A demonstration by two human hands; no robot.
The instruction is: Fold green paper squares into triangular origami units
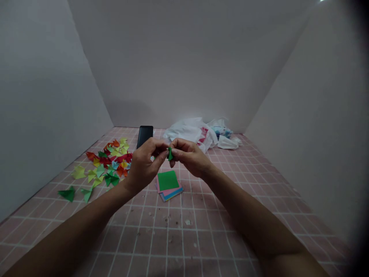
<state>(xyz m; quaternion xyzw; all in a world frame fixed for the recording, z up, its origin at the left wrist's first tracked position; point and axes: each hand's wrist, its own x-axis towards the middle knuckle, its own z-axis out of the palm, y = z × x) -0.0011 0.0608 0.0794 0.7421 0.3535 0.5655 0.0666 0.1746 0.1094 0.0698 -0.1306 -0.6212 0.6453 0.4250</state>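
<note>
My left hand and my right hand meet in the middle of the view. Their fingertips pinch a small folded piece of green paper from both sides. Below the hands lies a stack of square coloured paper, with a green sheet on top and pink and blue sheets under it. To the left of my left hand is a scattered heap of folded paper triangles in red, orange, yellow and green.
A black smartphone lies at the back, behind my left hand. White plastic bags are crumpled against the far wall. The pink tiled surface is specked with small bits, and grey walls rise at the left, right and back.
</note>
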